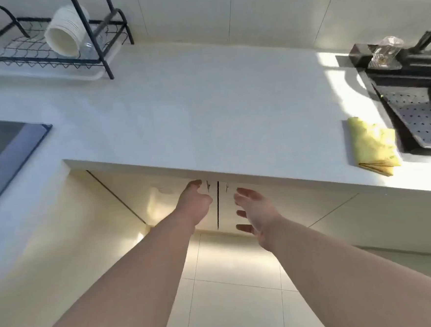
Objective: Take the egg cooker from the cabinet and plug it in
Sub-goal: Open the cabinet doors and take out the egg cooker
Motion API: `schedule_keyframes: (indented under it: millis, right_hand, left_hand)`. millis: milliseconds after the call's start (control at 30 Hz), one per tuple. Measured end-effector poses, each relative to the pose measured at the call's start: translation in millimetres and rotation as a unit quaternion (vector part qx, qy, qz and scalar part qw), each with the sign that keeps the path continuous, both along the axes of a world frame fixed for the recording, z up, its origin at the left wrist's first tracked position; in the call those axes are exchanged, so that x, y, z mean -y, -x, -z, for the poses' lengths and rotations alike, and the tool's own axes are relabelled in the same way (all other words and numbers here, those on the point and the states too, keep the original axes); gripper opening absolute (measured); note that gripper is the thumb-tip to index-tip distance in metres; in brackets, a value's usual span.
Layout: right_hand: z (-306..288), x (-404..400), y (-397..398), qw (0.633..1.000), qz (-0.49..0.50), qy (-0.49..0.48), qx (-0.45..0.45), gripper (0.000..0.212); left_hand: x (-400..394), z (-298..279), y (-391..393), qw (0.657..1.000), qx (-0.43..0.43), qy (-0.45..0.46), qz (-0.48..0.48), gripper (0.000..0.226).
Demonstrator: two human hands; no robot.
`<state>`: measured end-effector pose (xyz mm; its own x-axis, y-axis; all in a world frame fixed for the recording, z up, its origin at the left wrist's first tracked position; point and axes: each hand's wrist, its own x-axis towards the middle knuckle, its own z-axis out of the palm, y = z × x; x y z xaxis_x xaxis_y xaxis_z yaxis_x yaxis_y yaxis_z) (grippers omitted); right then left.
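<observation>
- Both bare forearms reach forward over the tiled floor [233, 289] toward the cabinet [175, 191] under the countertop's front edge.
- The left hand [195, 203] is at the left door, its fingers curled up near the left handle [207, 185]; whether they actually grip it cannot be told, as the tips are hidden against the door top.
- The right hand [253, 211] hovers just right of the gap between the 2 doors, fingers [244, 192] spread and straight, holding nothing, just below the right handle [226, 186].
- Both doors are closed; the egg cooker is not visible anywhere.
- Beyond the fingers lies the white countertop [205, 108]; a folded yellow cloth [372, 144] sits on it well to the right of the right hand, just beside the black sink [410, 114].
- The sink holds a perforated dark tray, and a clear glass [386, 50] stands on its far ledge.
- Far left of the left fingers, a black dish rack [35, 52] holds a row of white plates [63, 33] on edge.
- A dark cooktop [9, 147] lies at the left edge.
</observation>
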<state>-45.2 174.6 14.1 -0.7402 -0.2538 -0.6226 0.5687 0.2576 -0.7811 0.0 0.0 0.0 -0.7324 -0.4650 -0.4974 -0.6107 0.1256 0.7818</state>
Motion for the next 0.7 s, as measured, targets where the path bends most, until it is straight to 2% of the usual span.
schedule_keyframes:
  millis: [100,400,567,700]
  right_hand:
    - [10.0,9.2,8.8,0.999,-0.038,0.0,0.003,0.035]
    - [6.3,23.7,29.4,0.989,-0.108,-0.076,-0.064,0.031]
    - [13.2,23.2,23.0,0.979,-0.12,-0.109,-0.122,0.029]
    - [16.5,13.2,2.5,0.954,-0.169,-0.158,-0.19,0.031]
  left_hand:
    - [2.5,14.5,5.0,1.0,-0.015,-0.014,0.017,0.066]
    - [13.5,36.8,-6.6,0.991,-0.019,0.1,0.083,0.057]
    - [15.9,34.4,-21.6,0.99,-0.016,0.101,0.101,0.057]
    - [11.7,31.8,-42.1,0.992,-0.015,0.096,0.086,0.051]
